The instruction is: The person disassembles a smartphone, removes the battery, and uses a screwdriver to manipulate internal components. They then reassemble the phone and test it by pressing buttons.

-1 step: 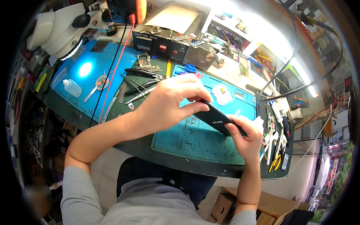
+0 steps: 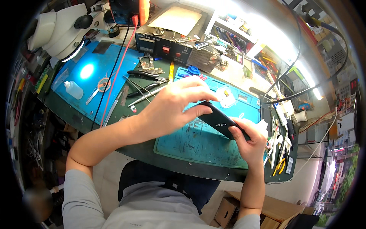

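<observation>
A dark smartphone (image 2: 218,121), its back toward me, is held tilted above the blue-green work mat (image 2: 190,149). My right hand (image 2: 249,139) grips its lower right end, with the thumb pressed on the back. At the upper left end is my left hand (image 2: 179,101), its thumb against the phone's edge and its fingers curved over the top. The phone's front face is hidden from me. Just beyond it, on the mat, lies a small clear piece (image 2: 227,97) with a yellow spot.
Left of the mat lie pliers (image 2: 145,87) and tweezers (image 2: 139,87). A white microscope (image 2: 57,30) stands over a blue mat (image 2: 82,101) with a plastic bottle (image 2: 73,89). A black bench device (image 2: 164,49) sits behind. More hand tools (image 2: 280,149) crowd the right edge.
The fingers of my left hand have shifted slightly, spreading a little farther from the thumb at the phone's upper end. My right hand and the phone stay nearly in place.
</observation>
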`<state>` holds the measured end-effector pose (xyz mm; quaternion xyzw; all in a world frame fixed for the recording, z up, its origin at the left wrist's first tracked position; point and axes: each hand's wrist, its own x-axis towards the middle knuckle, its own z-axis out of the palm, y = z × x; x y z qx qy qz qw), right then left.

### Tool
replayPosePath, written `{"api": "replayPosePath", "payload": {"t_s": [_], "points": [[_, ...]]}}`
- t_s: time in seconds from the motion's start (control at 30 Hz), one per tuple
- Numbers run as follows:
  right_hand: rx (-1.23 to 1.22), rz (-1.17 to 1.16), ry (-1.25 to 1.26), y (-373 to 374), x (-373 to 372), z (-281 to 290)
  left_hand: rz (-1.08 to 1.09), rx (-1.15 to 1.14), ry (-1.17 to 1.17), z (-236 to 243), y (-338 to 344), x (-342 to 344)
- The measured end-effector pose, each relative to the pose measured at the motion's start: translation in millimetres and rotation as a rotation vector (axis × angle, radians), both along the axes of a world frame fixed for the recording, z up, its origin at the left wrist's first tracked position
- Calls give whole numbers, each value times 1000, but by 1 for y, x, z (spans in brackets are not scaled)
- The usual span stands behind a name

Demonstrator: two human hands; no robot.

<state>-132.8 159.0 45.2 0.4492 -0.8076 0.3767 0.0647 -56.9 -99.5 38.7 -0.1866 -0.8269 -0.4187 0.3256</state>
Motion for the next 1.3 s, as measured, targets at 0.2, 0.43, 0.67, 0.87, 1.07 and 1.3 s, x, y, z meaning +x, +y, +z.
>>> {"api": "replayPosePath", "payload": {"t_s": [0.2,0.43,0.67,0.87,1.07,1.3], "points": [[-194,-41,51,-3,5,-12,78,135,17,-4,2,12],[-347,44,-38,7,-5,-31,68,149,209,6,11,18],[-301,-39,-90,1,4,-29,75,137,233,7,10,20],[-241,-49,-76,1,6,-27,113,119,215,6,10,22],[-267,-73,-98,0,7,-33,78,160,208,13,16,23],[-284,-1,-83,-4,8,-33,77,141,196,6,13,22]]}}
